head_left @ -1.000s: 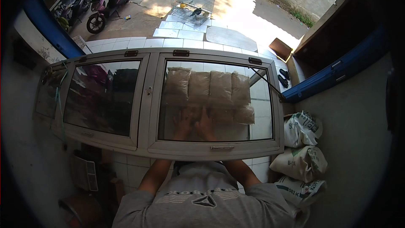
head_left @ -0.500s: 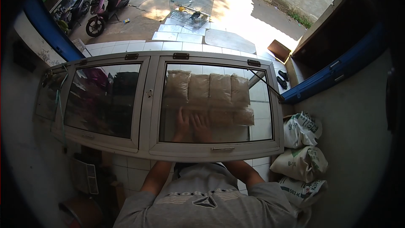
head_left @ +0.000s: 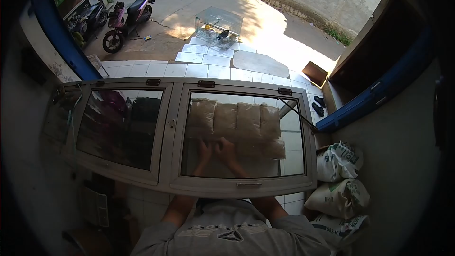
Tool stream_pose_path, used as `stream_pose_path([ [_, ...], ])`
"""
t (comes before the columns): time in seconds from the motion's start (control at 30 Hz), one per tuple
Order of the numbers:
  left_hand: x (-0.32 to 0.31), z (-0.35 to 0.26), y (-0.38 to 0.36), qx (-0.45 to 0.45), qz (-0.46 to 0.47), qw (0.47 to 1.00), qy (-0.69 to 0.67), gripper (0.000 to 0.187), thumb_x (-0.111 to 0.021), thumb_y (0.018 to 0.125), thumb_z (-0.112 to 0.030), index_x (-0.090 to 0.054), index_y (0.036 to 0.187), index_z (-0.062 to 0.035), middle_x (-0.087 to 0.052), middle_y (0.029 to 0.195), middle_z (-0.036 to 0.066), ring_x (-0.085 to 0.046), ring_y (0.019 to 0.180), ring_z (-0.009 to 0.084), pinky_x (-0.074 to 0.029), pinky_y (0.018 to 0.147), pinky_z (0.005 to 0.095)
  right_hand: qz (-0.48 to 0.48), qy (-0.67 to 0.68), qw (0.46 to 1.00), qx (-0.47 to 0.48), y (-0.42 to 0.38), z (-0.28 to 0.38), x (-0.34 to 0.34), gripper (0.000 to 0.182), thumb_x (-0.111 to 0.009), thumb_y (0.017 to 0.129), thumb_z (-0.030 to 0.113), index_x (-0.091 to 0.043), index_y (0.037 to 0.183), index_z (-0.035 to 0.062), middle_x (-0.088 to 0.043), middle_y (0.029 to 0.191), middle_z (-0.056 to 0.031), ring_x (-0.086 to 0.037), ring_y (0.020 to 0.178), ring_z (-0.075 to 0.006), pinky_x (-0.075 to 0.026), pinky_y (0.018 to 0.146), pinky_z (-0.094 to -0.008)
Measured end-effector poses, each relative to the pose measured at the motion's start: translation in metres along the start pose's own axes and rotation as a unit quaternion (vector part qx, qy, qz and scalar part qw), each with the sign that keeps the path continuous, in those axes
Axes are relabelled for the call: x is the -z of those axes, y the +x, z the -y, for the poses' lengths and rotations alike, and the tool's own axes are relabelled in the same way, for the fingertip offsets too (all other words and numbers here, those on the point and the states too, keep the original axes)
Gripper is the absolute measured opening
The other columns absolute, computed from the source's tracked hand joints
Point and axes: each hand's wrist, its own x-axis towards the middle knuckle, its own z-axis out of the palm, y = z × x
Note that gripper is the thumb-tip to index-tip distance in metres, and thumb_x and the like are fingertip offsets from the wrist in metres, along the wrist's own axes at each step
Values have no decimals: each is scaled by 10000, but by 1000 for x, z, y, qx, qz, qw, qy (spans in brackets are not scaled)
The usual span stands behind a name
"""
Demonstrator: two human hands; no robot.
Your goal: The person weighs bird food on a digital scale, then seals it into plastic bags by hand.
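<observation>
Seen through the glass door of a metal-framed cabinet, my left hand and my right hand are close together, fingers bent. Both are at the lower left of the filled plastic bags, near the front row. Whether they grip a bag is hard to make out behind the glass. A back row of tan-brown bags stands side by side above my hands. To the right of my hands lies a front bag.
Stacked white sacks stand at the right of the cabinet. A dark glass panel fills its left half. Beyond are a bird cage, a pink scooter, black sandals and a blue door.
My fingers have bent and my hands have drawn closer together; before, the fingers were stretched out. The whole view has shifted, so the cabinet appears lower.
</observation>
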Motion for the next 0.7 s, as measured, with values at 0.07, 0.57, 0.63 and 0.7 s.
stream_pose_path([
  [0.07,-4,3,5,-4,4,1000,4,689,-555,886,-400,-357,1323,95,-473,1258,329,-455,1193,446,-367,998,462,-17,47,997,-63,4,1,3,196,-616,772,143,-609,902,-4,-644,813,-205,-642,779,-382,-509,667,-415],
  [0.57,-21,43,-8,-34,15,998,40,704,-553,885,-415,-347,1326,94,-473,1249,331,-462,1180,450,-373,986,470,-17,-42,999,4,9,9,-16,244,-595,758,185,-595,912,-5,-623,851,-225,-612,844,-396,-486,765,-475],
  [0.63,-27,45,-9,-37,17,998,47,706,-552,884,-417,-346,1326,94,-473,1248,331,-462,1178,450,-373,984,471,-14,-23,998,-58,12,8,-12,251,-586,757,185,-592,914,-12,-626,864,-235,-612,856,-401,-486,766,-476],
  [0.7,-27,49,-5,-37,21,998,53,709,-552,884,-419,-345,1327,94,-473,1247,331,-463,1176,451,-374,983,472,-10,-6,992,-123,13,8,-7,259,-576,757,184,-589,915,-20,-628,878,-245,-612,869,-406,-486,768,-476],
])
